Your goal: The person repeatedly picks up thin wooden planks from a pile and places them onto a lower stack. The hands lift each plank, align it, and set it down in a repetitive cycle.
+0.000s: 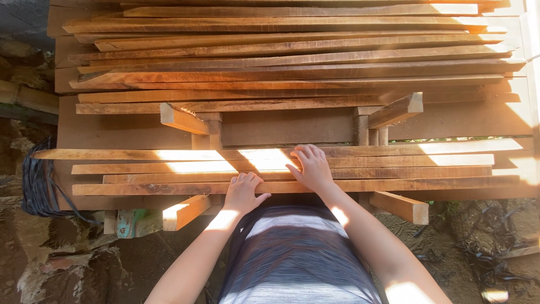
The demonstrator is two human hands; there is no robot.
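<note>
Only the head cam to go on here, looking straight down; left hand (243,192) is curled over the near edge of the nearest plank (292,186), fingers on top and thumb out toward the body, so it's a loose hold on that board's edge, not a full wrap; right hand (311,168) lies flat and spread across the middle planks (360,166), palm down, gripping nothing, just pressing; the four near planks sit side by side across two wooden crosspieces (400,206), right in front of my striped shirt (292,264); behind them a taller stack of planks (292,56) rests on its own sloping supports (398,109); sun patches wash out part of the boards left of the right hand, so I can't read the grain there; a bundle of dark cord (36,183) hangs off the left end, dirt and scraps below

My take on doing this bit well: hold the flat hand firmly down so the neighbours don't slide, and get the left thumb under the edge before lifting; these boards are long and thin, so I'd guess they flex and tip if grabbed off-centre
</note>
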